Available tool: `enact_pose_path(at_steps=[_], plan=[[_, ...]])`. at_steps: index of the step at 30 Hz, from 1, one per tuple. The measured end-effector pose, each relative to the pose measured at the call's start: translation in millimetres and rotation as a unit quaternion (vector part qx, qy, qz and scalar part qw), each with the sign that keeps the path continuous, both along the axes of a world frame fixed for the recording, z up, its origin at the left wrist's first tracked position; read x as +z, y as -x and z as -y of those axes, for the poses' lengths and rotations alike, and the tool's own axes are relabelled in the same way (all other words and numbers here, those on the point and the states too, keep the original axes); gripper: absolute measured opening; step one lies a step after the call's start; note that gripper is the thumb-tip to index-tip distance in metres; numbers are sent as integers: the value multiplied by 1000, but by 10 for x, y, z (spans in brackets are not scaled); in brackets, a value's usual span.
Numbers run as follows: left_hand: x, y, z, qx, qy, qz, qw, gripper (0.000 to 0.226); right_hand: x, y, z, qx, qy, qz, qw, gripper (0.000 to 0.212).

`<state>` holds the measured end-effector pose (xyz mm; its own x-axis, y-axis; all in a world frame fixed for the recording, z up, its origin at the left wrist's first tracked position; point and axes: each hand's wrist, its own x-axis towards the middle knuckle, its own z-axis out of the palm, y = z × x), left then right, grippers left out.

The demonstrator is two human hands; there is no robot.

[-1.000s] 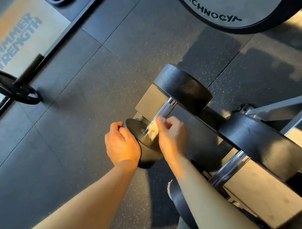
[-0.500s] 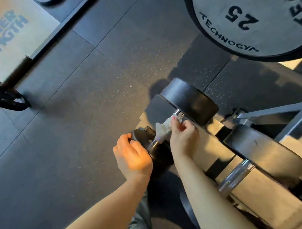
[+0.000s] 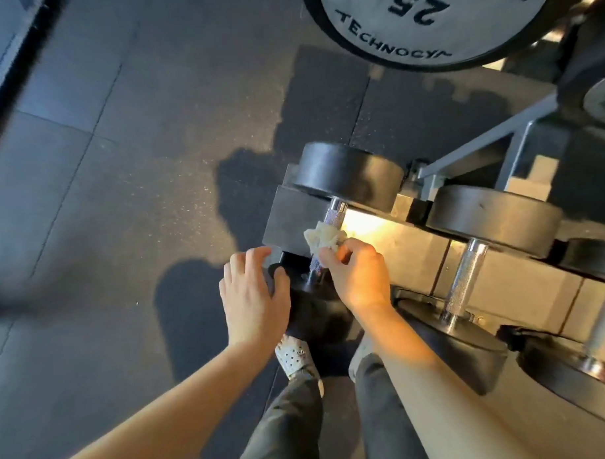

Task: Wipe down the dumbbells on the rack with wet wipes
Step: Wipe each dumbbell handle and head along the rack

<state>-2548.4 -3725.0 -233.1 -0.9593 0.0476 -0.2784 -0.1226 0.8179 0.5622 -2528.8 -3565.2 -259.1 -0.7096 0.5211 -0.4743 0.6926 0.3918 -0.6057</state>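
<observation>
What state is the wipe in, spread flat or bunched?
Bunched: the wipe is a crumpled wad, pinched by the right hand against the handle.

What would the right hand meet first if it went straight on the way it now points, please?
Pinching the wet wipe on the dumbbell handle, the right hand points along it, so it would probably meet the dumbbell's far head first.
</observation>
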Motion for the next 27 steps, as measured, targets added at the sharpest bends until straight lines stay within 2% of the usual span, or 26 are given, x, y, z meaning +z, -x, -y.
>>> enact_pose_path(at_steps=[1,4,6,8,9,11,13,14,16,18,21,23,25,26,27], plan=[[38,137,4,-43,-21,0,999,26,13,18,9,5,-1,3,1000,30],[78,476,-221,-142,-91,95,981,33,85,98,37,43,-1,-15,999,17],[21,600,-418,-157,-94,130,974,32,166,143,-15,81,15,-10,997,14],[-61,667,-559,-126,-94,136,978,19,302,154,-123,110,16,5,994,12],[-98,694,-602,-108,-100,135,980,14,385,150,-198,110,-12,-14,994,13],[-185,760,-643,-56,-136,152,977,20,601,210,-376,90,-118,-115,982,13],[-251,820,-672,-6,-184,173,968,20,739,425,-536,78,-213,-232,946,10],[-269,846,-701,14,-205,171,963,16,759,590,-597,87,-244,-263,929,12],[-304,904,-765,48,-261,175,948,8,654,942,-662,122,-280,-256,917,27],[-284,917,-738,20,-287,198,937,12,481,1167,-651,130,-258,-209,934,36],[-321,897,-443,-123,-249,276,920,18,341,1196,-632,86,-215,-200,952,32],[-348,911,-261,-234,-163,339,897,29,365,1152,-649,87,-205,-199,954,27],[-346,983,-250,-326,-57,329,884,27,400,1154,-659,94,-212,-192,954,25],[-316,1023,-306,-333,-51,314,888,23,396,1161,-658,94,-218,-187,953,27],[-290,1058,-375,-291,-92,305,902,19,382,1170,-649,93,-219,-182,954,29]])
